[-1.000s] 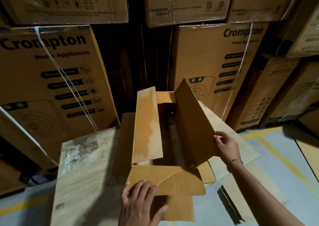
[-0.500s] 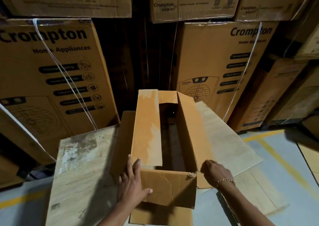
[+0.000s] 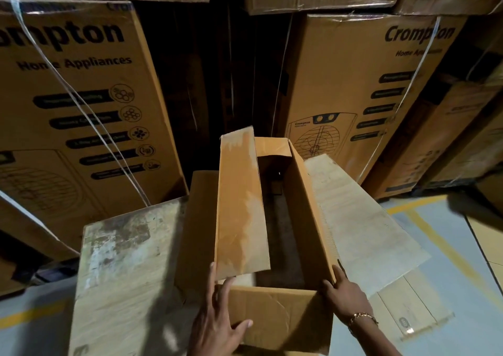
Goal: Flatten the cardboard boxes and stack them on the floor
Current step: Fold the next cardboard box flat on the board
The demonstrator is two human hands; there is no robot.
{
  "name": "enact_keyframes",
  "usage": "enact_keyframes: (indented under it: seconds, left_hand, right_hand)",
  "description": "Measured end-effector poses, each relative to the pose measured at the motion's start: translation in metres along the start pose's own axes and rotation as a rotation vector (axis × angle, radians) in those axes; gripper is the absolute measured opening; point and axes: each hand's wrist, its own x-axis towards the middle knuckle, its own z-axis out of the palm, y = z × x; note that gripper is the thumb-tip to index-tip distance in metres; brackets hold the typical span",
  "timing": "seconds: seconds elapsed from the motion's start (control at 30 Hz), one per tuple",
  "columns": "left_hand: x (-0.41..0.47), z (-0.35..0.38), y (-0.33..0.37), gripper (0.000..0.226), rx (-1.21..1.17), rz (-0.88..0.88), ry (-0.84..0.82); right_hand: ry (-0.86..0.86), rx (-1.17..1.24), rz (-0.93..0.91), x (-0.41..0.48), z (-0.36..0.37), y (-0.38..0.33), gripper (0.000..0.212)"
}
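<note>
An open brown cardboard box (image 3: 280,317) stands on the floor in front of me, its long left flap (image 3: 239,206) raised and leaning over the opening. My left hand (image 3: 217,325) lies spread over the near-left corner, fingers straight up the side and thumb across the near end panel. At the near-right corner my right hand (image 3: 345,295), with a bracelet on the wrist, presses the outside of the right wall with straight fingers. The inside of the box is dark and looks empty.
A pale worn cardboard sheet (image 3: 122,274) lies flat to the left of the box, another flat sheet (image 3: 359,225) to the right. Tall strapped appliance cartons (image 3: 76,105) (image 3: 353,83) stand stacked close behind. Grey floor with yellow lines (image 3: 435,236) shows at the right.
The box's right flap went from standing up to folded down outside. Both hands moved from the flaps to the near corners, and the view has come closer to the box.
</note>
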Motion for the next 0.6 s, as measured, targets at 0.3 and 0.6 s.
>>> enact_keyframes:
  seconds: [0.3,0.6]
  left_hand:
    - [0.003,-0.012,-0.014,0.145,-0.516,-0.293,0.103]
    - [0.021,-0.015,-0.021,0.136,-0.802,-0.435,0.24]
  right_hand:
    - [0.015,0.074,0.049,0.001,0.002,0.001,0.058]
    - [-0.066,0.275,0.087,0.001,-0.003,-0.002,0.074]
